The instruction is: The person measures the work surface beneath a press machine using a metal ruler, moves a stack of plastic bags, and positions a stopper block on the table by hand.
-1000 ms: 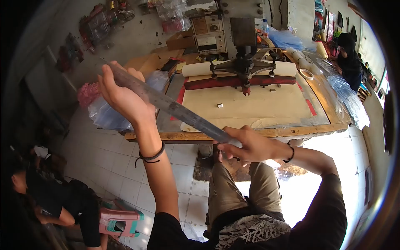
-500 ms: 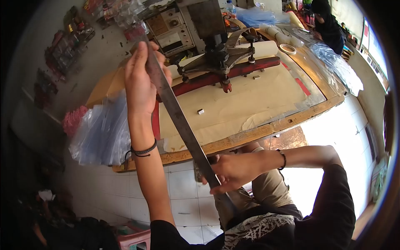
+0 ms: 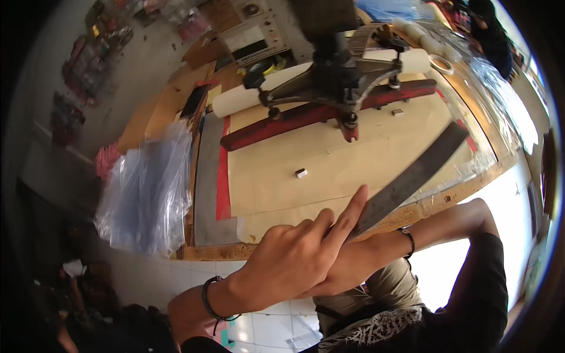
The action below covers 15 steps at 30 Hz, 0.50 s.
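Observation:
A long, flat, dark metal strip (image 3: 412, 176) slants up to the right over the table's front edge. My left hand (image 3: 300, 253) is closed around its near end, with the index finger stretched along it. Behind and beneath the left hand lies my right hand (image 3: 335, 273); its fingers are hidden, so its grip on the strip does not show. Beyond both hands, a beige sheet (image 3: 271, 182) covers the work surface. On it sits a small, pale metal block (image 3: 301, 173). A long red bar (image 3: 282, 126) hangs from a dark machine head (image 3: 335, 76) above the sheet.
Clear plastic sleeves (image 3: 147, 194) hang over the table's left edge. A white roll (image 3: 253, 97) lies behind the red bar. A tape roll (image 3: 441, 65) and more plastic (image 3: 500, 94) are at right. Another person (image 3: 491, 35) is at the far right.
The metal strip has swung from slanting up-left to slanting up-right. My left hand has come down from its upper end to beside my right hand. The view has shifted closer to the table.

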Motion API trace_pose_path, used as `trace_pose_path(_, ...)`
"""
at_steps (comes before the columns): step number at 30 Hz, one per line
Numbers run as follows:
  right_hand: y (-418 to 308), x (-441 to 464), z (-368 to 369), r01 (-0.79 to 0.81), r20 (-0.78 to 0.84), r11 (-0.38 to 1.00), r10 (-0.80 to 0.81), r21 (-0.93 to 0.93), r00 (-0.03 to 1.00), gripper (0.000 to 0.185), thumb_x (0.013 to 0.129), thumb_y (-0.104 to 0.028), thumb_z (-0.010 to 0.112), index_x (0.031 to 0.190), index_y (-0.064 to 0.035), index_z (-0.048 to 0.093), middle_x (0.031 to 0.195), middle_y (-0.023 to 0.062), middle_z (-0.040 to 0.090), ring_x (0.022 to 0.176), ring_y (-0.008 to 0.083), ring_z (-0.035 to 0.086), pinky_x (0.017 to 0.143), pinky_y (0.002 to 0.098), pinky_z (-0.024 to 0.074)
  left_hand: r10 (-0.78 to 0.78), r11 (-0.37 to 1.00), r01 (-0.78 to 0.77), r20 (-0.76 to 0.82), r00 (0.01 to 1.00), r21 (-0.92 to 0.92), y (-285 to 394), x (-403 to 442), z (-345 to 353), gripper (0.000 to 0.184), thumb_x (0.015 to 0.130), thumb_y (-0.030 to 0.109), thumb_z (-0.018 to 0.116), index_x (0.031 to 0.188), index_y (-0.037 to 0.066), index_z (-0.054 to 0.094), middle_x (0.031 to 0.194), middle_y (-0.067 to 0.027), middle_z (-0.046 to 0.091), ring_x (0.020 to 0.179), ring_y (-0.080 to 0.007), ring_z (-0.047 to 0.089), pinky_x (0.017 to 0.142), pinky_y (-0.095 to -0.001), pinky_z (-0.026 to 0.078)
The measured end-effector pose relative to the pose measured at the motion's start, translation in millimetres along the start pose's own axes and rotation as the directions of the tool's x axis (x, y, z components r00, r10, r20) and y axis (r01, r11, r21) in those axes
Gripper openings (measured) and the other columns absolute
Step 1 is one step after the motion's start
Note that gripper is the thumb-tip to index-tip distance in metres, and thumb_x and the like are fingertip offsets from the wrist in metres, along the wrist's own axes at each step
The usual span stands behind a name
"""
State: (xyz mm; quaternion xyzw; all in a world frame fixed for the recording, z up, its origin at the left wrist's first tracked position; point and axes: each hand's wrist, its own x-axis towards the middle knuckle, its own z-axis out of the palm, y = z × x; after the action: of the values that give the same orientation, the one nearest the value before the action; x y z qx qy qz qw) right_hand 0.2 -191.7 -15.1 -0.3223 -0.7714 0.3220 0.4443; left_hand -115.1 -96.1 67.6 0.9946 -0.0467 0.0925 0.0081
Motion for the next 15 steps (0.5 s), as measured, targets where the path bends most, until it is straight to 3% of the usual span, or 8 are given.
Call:
trace_pose_path(2, 0, -2, -10, -0.215, 0.396, 0.969, 0.149, 0.126, 0.906, 0.029, 0.100, -0.023, 0.058, 0.112, 0.0022, 0.065, 0.097, 0.0175, 0.068, 0.090, 0.0296, 0.067, 0.075, 0.0364, 0.0559, -0.022, 0.998, 0.020, 0.017, 1.000, 0.063, -6, -8, 13, 0.084, 0.074, 0.003, 0.060, 0.154, 0.006, 0.035, 0.071, -0.0028, 0.053, 0.048, -0.0127, 0.054, 0.044, -0.0280, 0.048)
trace_pose_path(5, -15, -5, -35, 0.122, 0.439, 0.992, -0.112, 0.005, 0.891, 0.026, 0.096, -0.029, 0.066, 0.104, -0.0052, 0.070, 0.084, 0.0067, 0.071, 0.071, 0.0187, 0.067, 0.062, 0.0310, 0.0535, -0.091, 0.970, 0.078, 0.048, 0.995, 0.229, -17, -18, 19, 0.084, 0.078, 0.005, 0.060, 0.157, 0.017, 0.033, 0.067, 0.0000, 0.047, 0.044, -0.0099, 0.044, 0.039, -0.0270, 0.041)
trace_pose_path(8, -49, 5, -73, 0.182, 0.262, 0.943, -0.108, -0.279, 0.959, 0.017, 0.089, -0.024, 0.073, 0.094, -0.0076, 0.072, 0.080, 0.0007, 0.069, 0.075, 0.0170, 0.066, 0.066, 0.0309, 0.0543, -0.088, 0.968, 0.075, 0.043, 0.995, 0.238, -33, -26, 34, 0.081, 0.082, 0.010, 0.060, 0.157, 0.020, 0.032, 0.068, 0.0004, 0.049, 0.045, -0.0107, 0.045, 0.039, -0.0278, 0.041)
trace_pose_path(9, -44, 5, -82, 0.210, 0.177, 0.899, -0.152, -0.384, 0.972, 0.015, 0.086, -0.023, 0.076, 0.090, -0.0093, 0.072, 0.078, -0.0016, 0.069, 0.074, 0.0166, 0.066, 0.066, 0.0304, 0.0535, -0.101, 0.955, 0.067, 0.105, 0.989, 0.289, -37, -24, 31, 0.064, 0.091, 0.020, 0.056, 0.153, 0.018, 0.040, 0.068, -0.0019, 0.057, 0.051, -0.0093, 0.053, 0.044, -0.0268, 0.041)
trace_pose_path(10, -42, 10, -88, 0.220, 0.084, 0.841, -0.206, -0.494, 0.975, 0.013, 0.082, -0.022, 0.079, 0.085, -0.0109, 0.072, 0.077, -0.0038, 0.068, 0.073, 0.0162, 0.065, 0.066, 0.0299, 0.0526, -0.090, 0.946, 0.056, 0.093, 0.992, 0.320, -48, -26, 33, 0.064, 0.091, 0.020, 0.056, 0.153, 0.018, 0.040, 0.068, -0.0023, 0.059, 0.051, -0.0099, 0.055, 0.044, -0.0269, 0.041)
trace_pose_path(12, -37, 18, -97, 0.065, 0.035, 0.694, -0.057, -0.717, 0.998, 0.024, 0.075, -0.022, 0.082, 0.093, -0.0107, 0.071, 0.096, 0.0030, 0.068, 0.085, 0.0238, 0.065, 0.075, 0.0354, 0.0523, -0.020, 0.927, -0.006, 0.066, 0.998, 0.375, -71, -24, 39, 0.064, 0.091, 0.022, 0.056, 0.153, 0.018, 0.040, 0.067, -0.0031, 0.062, 0.052, -0.0111, 0.060, 0.044, -0.0272, 0.043)
trace_pose_path(13, -27, 17, -96, 0.031, 0.025, 0.662, -0.018, -0.748, 1.000, 0.025, 0.076, -0.021, 0.079, 0.097, -0.0105, 0.071, 0.105, 0.0050, 0.065, 0.093, 0.0242, 0.063, 0.080, 0.0358, 0.0514, -0.106, 0.922, 0.045, 0.140, 0.984, 0.384, -79, -20, 35, 0.077, 0.084, 0.027, 0.063, 0.155, 0.029, 0.035, 0.073, -0.0053, 0.065, 0.053, -0.0129, 0.064, 0.044, -0.0266, 0.047)
trace_pose_path(15, -6, 13, -95, 0.044, 0.061, 0.559, 0.013, -0.828, 0.998, 0.025, 0.079, -0.020, 0.074, 0.102, -0.0100, 0.069, 0.118, 0.0074, 0.061, 0.104, 0.0242, 0.060, 0.087, 0.0364, 0.0493, -0.113, 0.899, 0.050, 0.120, 0.986, 0.434, -96, -19, 30, 0.074, 0.085, 0.032, 0.065, 0.154, 0.031, 0.038, 0.068, -0.0024, 0.063, 0.052, -0.0128, 0.063, 0.044, -0.0270, 0.048)
